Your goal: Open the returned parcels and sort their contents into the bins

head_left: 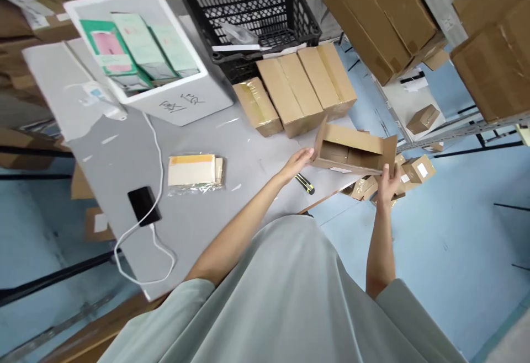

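Observation:
An open cardboard box [351, 138] with its flaps raised is held between both hands over the right end of the table. My left hand [298, 163] is closed on the box's left end. On the right end, my right hand [388, 183] grips with the thumb on the near side. The part of the box's inside that I see is brown cardboard; its far bottom is in shadow. A black and yellow utility knife [305, 183] lies on the table just below my left hand. A plastic-wrapped packet [194, 170] rests farther left.
Closed cardboard boxes [292, 90] stand along the table's back, before a black plastic crate [252, 15]. A white bin [174, 101] holds green and white packages. A black power bank [144, 206] with a white cable lies left. Small boxes [416, 170] lie beyond the table's right edge.

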Motion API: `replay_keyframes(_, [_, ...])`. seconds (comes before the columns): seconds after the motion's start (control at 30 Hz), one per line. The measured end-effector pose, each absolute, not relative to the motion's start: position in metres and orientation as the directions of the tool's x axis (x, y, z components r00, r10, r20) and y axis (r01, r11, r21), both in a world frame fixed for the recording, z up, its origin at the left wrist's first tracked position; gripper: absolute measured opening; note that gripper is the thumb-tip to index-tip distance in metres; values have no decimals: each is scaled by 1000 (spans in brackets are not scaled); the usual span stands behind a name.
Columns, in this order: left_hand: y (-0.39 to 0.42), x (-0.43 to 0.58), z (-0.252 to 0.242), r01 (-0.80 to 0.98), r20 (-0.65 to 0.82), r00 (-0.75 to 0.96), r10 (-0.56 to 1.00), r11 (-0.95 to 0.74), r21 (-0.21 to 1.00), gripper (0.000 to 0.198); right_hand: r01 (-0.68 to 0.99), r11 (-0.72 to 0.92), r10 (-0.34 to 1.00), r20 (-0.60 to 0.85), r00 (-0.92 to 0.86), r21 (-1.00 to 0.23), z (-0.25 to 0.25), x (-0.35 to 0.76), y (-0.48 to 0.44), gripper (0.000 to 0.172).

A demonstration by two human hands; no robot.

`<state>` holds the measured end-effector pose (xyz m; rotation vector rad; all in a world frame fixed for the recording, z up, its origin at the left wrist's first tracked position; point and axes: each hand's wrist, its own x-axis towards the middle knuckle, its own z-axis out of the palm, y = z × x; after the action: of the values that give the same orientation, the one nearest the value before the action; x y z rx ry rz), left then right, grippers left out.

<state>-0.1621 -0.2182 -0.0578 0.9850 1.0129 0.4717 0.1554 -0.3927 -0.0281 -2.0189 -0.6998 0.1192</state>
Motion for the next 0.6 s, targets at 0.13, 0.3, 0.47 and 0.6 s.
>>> replay_keyframes(0.13, [-256,-233,-70,80,-556,398,730,576,813,75,695,-268,572,471,672,-667,-4,105,-379,64])
replay_keyframes(0.3, [-305,-342,-87,-58,-682,81,727,686,725,61,686,61,887,355,296,-725,-14,-10,-329,43])
replay_keyframes(0.47, [-338,-436,-102,-241,-723,-206,660,682,691,52,579,157,988,126,-94,-800,-65,-137,-268,43])
replay_keyframes(0.6, [-344,-484,-117,-342,-736,-334,589,652,677,49,585,155,935,-72,-347,-796,-98,-225,-217,46])
